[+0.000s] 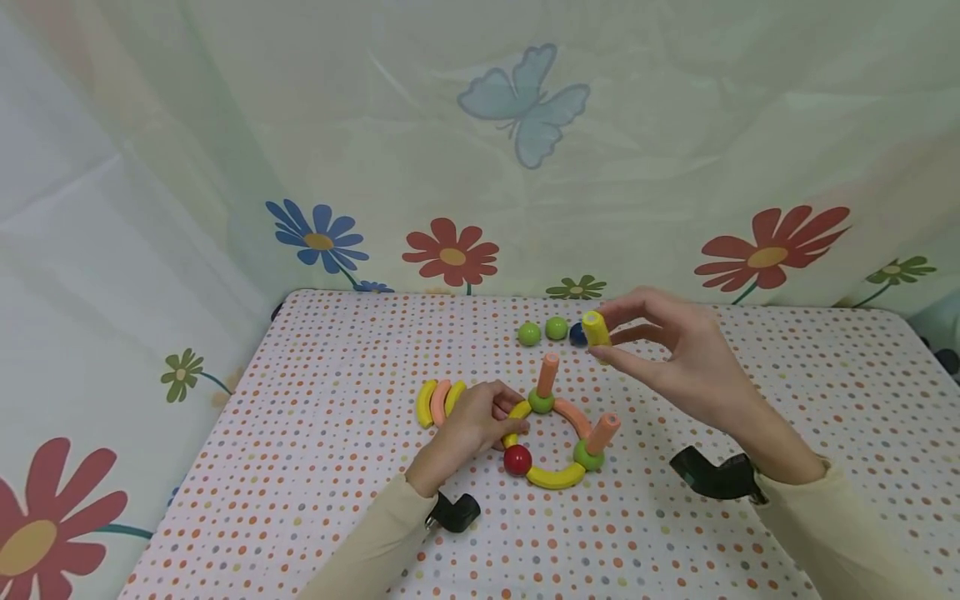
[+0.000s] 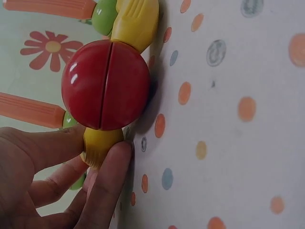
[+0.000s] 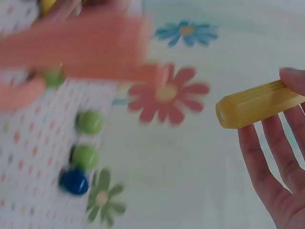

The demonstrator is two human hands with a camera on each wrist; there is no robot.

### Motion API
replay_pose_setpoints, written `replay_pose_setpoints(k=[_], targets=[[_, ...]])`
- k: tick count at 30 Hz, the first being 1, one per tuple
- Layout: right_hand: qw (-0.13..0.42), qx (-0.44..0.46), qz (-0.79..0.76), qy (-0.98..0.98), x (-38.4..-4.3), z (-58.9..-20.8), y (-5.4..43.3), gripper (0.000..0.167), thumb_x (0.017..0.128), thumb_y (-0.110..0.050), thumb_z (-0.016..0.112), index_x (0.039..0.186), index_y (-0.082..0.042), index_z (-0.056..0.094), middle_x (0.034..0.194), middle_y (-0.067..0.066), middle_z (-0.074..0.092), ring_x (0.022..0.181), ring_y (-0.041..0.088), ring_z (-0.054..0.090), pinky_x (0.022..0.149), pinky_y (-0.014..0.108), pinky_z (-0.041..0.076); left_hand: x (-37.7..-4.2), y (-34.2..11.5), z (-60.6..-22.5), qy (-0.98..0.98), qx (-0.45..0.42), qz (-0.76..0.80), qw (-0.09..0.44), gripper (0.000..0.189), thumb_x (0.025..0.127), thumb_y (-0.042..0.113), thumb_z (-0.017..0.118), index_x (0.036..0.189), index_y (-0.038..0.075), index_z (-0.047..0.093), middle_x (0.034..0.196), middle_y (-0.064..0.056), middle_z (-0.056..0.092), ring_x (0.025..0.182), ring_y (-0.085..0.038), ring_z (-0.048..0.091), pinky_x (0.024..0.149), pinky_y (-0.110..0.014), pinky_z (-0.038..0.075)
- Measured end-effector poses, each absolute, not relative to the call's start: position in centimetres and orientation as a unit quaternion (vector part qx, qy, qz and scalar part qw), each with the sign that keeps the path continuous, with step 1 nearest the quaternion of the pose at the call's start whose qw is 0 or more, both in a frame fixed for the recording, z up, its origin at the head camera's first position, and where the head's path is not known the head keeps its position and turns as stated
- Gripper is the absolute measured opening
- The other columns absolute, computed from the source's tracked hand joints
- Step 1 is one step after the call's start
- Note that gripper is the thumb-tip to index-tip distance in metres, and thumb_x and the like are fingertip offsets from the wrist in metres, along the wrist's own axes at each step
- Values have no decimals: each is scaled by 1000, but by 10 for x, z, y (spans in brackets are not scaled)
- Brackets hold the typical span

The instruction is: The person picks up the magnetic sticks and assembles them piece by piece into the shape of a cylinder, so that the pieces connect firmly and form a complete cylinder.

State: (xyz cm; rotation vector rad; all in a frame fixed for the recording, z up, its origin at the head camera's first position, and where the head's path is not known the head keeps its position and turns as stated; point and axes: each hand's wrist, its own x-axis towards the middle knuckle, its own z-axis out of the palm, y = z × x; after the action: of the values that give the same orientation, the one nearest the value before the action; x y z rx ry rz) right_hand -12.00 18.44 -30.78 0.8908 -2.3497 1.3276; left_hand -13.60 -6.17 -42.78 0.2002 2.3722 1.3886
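A ring of curved pieces and balls lies on the table, with a red ball (image 1: 517,460) at its near left. Two orange sticks (image 1: 549,375) stand up from green balls (image 1: 588,455) in that ring. My left hand (image 1: 480,417) pinches the yellow curved piece (image 2: 99,147) just behind the red ball, thumb and fingers on either side of it. Raised above the ring's far right, my right hand (image 1: 678,358) holds a short yellow stick (image 3: 259,104) between thumb and fingertips, its end pointing away from the palm.
Left of the ring lie loose curved pieces, yellow (image 1: 426,404) and orange (image 1: 440,403). Toward the table's back edge sit two green balls (image 1: 529,334) and a dark blue ball (image 1: 577,334). A flowered curtain (image 1: 360,125) hangs behind the dotted tablecloth (image 1: 300,467).
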Motion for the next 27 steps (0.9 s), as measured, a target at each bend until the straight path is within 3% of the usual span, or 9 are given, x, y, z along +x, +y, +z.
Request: replay_pose_setpoints(k=[6, 13, 19, 27], targets=[[105, 362, 529, -761, -99, -309, 140, 46, 78, 21, 79, 117, -1, 68, 113, 2, 68, 101, 13, 68, 85, 30, 61, -135, -64, -427, 854, 90, 479, 180, 29, 90, 9, 84, 114, 0, 71, 92, -2, 64, 70, -10, 59, 57, -21, 54], [80, 350, 553, -752, -84, -350, 109, 43, 82, 15, 81, 116, -5, 65, 111, 5, 68, 102, 15, 67, 84, 35, 62, -136, -66, -425, 864, 121, 460, 167, 15, 92, 4, 80, 102, 0, 68, 78, -3, 59, 66, -12, 54, 60, -20, 46], [60, 313, 565, -761, -82, -382, 102, 40, 85, 14, 79, 118, -4, 65, 113, 7, 68, 104, 15, 66, 83, 34, 62, -139, -65, -428, 880, 102, 431, 172, 20, 90, 3, 80, 107, 1, 71, 91, -6, 65, 78, -19, 55, 68, -26, 47], [54, 283, 564, -774, -79, -407, 99, 40, 84, 18, 77, 117, -1, 64, 111, 10, 66, 104, 20, 66, 83, 34, 62, -140, -60, -429, 892, 79, 406, 180, 23, 94, 2, 75, 117, 5, 72, 100, -4, 68, 85, -15, 58, 77, -29, 52]])
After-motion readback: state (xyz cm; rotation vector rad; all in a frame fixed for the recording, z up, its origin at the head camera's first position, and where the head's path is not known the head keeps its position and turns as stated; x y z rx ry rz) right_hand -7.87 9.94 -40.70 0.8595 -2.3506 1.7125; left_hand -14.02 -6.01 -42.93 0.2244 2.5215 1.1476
